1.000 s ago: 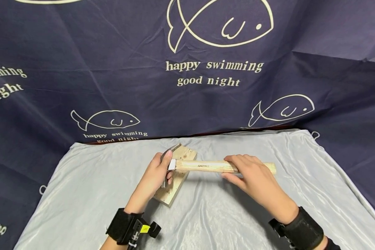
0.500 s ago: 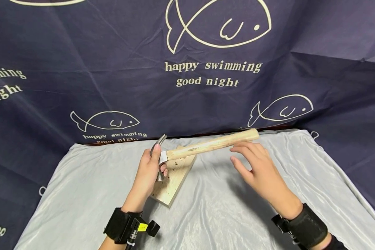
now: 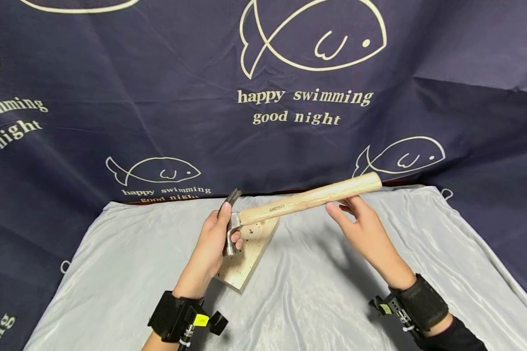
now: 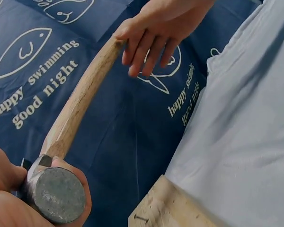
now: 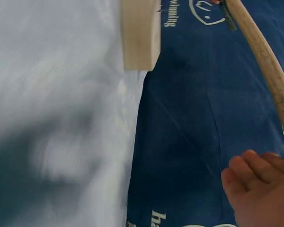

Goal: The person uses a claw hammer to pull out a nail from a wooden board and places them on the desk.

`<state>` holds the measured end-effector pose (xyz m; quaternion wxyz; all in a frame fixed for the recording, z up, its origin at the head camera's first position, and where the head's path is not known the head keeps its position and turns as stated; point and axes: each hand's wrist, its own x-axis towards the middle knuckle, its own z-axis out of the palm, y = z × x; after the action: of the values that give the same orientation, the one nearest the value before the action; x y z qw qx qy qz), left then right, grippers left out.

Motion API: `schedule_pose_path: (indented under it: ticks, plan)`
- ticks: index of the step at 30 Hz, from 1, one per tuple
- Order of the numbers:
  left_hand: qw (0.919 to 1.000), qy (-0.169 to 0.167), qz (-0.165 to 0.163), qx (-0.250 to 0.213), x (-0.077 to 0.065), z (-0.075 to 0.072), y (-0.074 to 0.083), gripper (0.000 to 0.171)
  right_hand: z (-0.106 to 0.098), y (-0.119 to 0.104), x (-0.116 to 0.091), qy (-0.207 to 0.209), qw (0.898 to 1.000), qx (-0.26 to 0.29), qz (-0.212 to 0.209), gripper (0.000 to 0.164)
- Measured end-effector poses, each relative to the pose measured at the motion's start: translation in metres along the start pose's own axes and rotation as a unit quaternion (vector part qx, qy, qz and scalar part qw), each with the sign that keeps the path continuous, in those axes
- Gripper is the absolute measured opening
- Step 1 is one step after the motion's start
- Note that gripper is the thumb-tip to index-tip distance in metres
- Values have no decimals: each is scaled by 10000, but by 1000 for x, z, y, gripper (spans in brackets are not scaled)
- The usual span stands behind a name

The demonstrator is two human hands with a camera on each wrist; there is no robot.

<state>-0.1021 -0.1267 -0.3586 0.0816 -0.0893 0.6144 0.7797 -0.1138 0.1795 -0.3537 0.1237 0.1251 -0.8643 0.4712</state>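
Note:
A claw hammer (image 3: 305, 199) is held up above the table, its pale wooden handle slanting up to the right. My left hand (image 3: 212, 240) grips it by the metal head, thumb along the claw side. In the left wrist view the round striking face (image 4: 60, 195) points at the camera. My right hand (image 3: 368, 233) is at the outer part of the handle, its thumb touching or very close to it. In the left wrist view its fingers extend loosely, not wrapped round the wood. Below the hammer lies a wooden block (image 3: 250, 253), marked with small dark spots; a nail (image 4: 141, 218) shows on it.
A pale, shiny cloth (image 3: 316, 292) covers the table. Behind it hangs a dark blue curtain (image 3: 193, 107) printed with white fish and lettering. Both wrists wear black straps (image 3: 171, 317) with small cameras.
The hammer's handle end has swung upward and away from the table. My right hand has let go of its hold over the handle and moved beneath it. The block stays put.

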Motion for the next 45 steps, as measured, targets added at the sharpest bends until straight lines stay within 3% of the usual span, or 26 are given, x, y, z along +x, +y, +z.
schedule_pose_path:
  ticks: [2,5,8,13,19,20,23,24,27,28,32,34,38,42,45]
  plan:
    - [9999,-137,-57,-20,0,4,-2,43,2,0,2,-118,9979,627,81,43]
    - [9995,-295,-121,-53,1,8,-3,42,4,-4,7,-179,9870,1596,93,46]
    - [9991,-376,-183,-61,2,8,-4,43,5,-13,13,-92,9624,2713,-23,41]
    - [9977,-528,-434,10,3,4,-7,44,7,-20,25,237,8857,4595,-622,36]
    - [9957,-727,-577,46,2,6,-12,47,11,-28,41,737,8093,5716,-1136,21]
    - [9954,-757,-588,25,2,7,-12,47,11,-31,44,791,7935,5921,-1164,17]
    - [9952,-791,-584,23,3,8,-12,48,11,-40,52,999,7589,6344,-1079,11]
    - [9951,-805,-579,23,3,9,-12,48,11,-43,55,1057,7522,6423,-1023,13]
    - [9950,-817,-579,46,2,11,-13,48,10,-52,63,1130,7187,6813,-812,21]
    - [9949,-808,-592,70,2,12,-13,48,10,-54,65,1127,7021,6987,-787,23]
    - [9944,-800,-670,166,1,13,-15,49,10,-59,68,992,6560,7433,-856,28]
    - [9943,-804,-671,208,1,12,-16,50,11,-60,69,921,6459,7519,-945,31]
    - [9943,-812,-630,280,0,11,-16,50,11,-63,69,869,6391,7571,-1035,37]
    - [9938,-850,-629,345,-1,11,-15,50,12,-66,69,1001,6533,7434,-1029,38]
    - [9939,-817,-601,440,-2,12,-14,51,11,-69,70,1077,6494,7477,-876,37]
